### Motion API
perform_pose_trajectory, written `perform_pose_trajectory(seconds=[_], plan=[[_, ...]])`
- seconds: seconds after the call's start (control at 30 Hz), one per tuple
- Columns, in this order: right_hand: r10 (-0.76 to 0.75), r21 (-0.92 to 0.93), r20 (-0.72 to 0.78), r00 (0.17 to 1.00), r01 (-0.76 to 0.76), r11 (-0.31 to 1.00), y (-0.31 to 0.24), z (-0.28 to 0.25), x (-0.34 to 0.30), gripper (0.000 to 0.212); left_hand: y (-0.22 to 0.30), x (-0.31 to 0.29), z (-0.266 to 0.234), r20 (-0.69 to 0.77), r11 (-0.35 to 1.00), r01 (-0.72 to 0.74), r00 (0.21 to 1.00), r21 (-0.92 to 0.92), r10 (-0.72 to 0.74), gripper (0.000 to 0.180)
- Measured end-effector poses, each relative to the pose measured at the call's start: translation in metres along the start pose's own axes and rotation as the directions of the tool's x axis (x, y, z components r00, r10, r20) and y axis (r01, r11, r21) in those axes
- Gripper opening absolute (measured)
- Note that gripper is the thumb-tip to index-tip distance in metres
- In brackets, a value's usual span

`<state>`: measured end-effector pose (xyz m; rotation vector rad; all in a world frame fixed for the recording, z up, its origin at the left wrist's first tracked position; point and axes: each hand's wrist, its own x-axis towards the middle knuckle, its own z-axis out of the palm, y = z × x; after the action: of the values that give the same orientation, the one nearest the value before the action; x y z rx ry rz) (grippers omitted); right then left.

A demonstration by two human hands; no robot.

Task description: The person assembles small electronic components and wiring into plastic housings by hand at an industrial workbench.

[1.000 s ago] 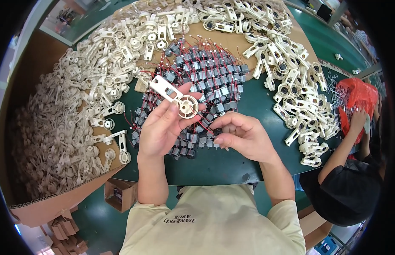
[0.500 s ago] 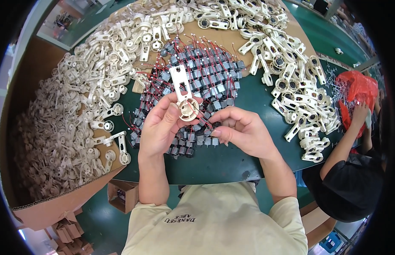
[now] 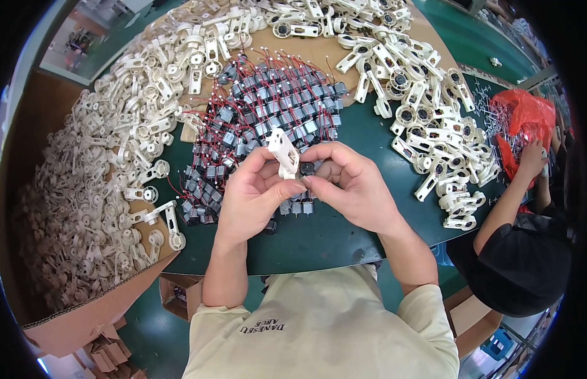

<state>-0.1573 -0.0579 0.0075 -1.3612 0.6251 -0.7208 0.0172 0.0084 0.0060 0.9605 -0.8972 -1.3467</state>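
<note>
My left hand (image 3: pixel 256 192) is closed round a cream plastic housing (image 3: pixel 283 151), whose slotted arm points up and toward me. Close against it, my right hand (image 3: pixel 353 186) pinches a small black round part (image 3: pixel 306 168) between thumb and fingers. Both thumbs nearly meet in front of the housing's round end, which the fingers mostly hide. Just beyond my hands lies a packed bed of small grey motors (image 3: pixel 274 101) with red wires and white plugs.
A large cardboard box (image 3: pixel 103 297) heaped with cream housings (image 3: pixel 72 189) stands at the left. More housings with black round parts (image 3: pixel 426 126) lie along the right of the green table (image 3: pixel 306 243). At far right, a co-worker's hand (image 3: pixel 531 158) is at a red plastic bag (image 3: pixel 527 117).
The housing has been turned from facing me to nearly edge-on. My right hand has moved left and up against it, bringing the black part to its side.
</note>
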Motion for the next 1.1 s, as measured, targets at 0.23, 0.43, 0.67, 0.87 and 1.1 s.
perform_pose_trajectory(seconds=[0.23,0.43,0.67,0.87,1.1], plan=[[-0.141,-0.038,-0.098,0.985,0.138,0.99,0.006,0.003,0.001,0.025,-0.004,0.003,0.005,-0.058,0.997,-0.045,0.997,0.056,0.049,0.036],[-0.105,0.096,-0.145,0.984,0.12,0.988,0.004,0.008,0.002,0.022,-0.003,0.002,0.003,-0.049,0.992,-0.056,0.997,0.117,0.062,0.03],[-0.278,-0.384,-0.068,0.958,0.232,0.894,-0.001,0.003,0.002,0.026,0.0,-0.004,0.003,-0.082,0.996,0.076,0.994,0.055,-0.071,0.041],[-0.358,-0.399,-0.028,0.933,0.318,0.86,-0.004,0.008,0.002,0.03,0.0,-0.005,0.007,-0.074,0.996,-0.075,0.994,0.038,0.078,0.037],[-0.391,-0.433,-0.04,0.919,0.337,0.836,-0.002,0.001,0.013,0.028,0.0,0.003,-0.002,0.02,0.998,-0.046,0.999,0.031,0.045,0.035]])
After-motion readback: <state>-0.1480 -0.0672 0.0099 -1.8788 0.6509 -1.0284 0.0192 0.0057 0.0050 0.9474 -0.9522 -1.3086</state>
